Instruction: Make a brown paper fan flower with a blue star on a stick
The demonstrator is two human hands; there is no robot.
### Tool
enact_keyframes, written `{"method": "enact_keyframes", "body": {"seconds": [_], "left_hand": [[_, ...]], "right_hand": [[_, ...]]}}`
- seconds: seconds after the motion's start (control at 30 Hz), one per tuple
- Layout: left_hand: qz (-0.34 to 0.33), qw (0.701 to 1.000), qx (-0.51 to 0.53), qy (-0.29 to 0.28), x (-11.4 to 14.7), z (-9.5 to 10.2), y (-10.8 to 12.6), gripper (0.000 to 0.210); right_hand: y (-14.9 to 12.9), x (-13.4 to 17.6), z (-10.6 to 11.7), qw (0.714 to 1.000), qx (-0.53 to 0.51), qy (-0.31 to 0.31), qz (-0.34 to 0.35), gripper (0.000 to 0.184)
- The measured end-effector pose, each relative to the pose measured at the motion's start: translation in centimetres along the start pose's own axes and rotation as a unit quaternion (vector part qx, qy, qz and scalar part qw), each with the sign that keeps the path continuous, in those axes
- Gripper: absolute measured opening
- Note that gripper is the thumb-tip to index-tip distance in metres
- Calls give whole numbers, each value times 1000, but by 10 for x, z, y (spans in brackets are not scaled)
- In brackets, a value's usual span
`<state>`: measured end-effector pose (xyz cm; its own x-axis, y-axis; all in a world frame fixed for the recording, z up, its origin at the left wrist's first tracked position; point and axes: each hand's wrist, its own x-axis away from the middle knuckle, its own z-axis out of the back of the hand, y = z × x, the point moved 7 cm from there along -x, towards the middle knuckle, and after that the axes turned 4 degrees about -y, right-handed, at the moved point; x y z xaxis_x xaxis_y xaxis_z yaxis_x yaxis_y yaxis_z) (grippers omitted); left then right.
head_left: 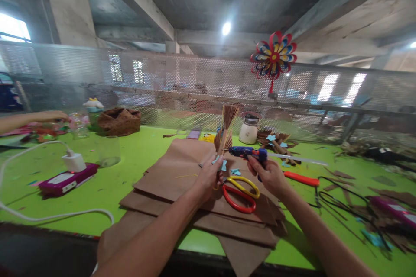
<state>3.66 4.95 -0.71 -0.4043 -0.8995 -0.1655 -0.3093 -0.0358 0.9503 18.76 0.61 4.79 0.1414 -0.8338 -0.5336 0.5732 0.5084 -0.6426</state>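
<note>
My left hand (211, 178) is closed round the lower end of a folded brown paper piece (229, 119) with fan-like pleats, which stands upright. My right hand (268, 173) grips a blue glue gun (248, 152), its nozzle pointing left at the pleated paper. A clear glue stick (297, 159) juts from the gun's back. Beneath my hands lie several stacked sheets of brown paper (162, 181). Scissors with one red and one yellow handle (238, 203) rest on the stack, just right of my left hand. Small light-blue paper scraps (236, 172) lie beside them.
A purple power strip (69, 179) with a white plug and a drinking glass (108, 151) stand left. A lidded jar (249, 130) is behind. Red-handled tool (302, 178), black cables and paper scraps lie right. Another person's arm (35, 120) reaches in at far left.
</note>
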Motion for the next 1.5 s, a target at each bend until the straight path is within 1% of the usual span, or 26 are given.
{"method": "enact_keyframes", "body": {"seconds": [0.3,0.47,0.67,0.8,1.0,1.17,1.23,1.4,1.5], "left_hand": [[1,1000,3,3,1,-1,1,33],[-2,1000,4,-8,1,-2,1,33],[14,1000,9,-1,1,-1,1,32],[10,1000,22,-16,1,-2,1,33],[22,997,60,-37,0,-3,-1,32],[24,996,84,-30,0,-3,-1,31],[27,995,88,-24,0,-3,-1,30],[42,994,97,-15,-1,-3,-2,31],[37,993,109,-13,-2,-2,-2,29]], "right_hand": [[2,1,1,1000,5,8,-12,42],[2,1,0,1000,7,11,-8,42],[2,1,1,999,33,19,-17,43],[3,2,2,998,50,44,13,40],[8,3,6,992,81,88,34,28],[21,4,22,984,57,169,1,32],[25,6,26,981,41,190,-8,34],[27,2,22,988,-33,154,-7,35],[33,0,29,983,-54,170,-34,36]]}}
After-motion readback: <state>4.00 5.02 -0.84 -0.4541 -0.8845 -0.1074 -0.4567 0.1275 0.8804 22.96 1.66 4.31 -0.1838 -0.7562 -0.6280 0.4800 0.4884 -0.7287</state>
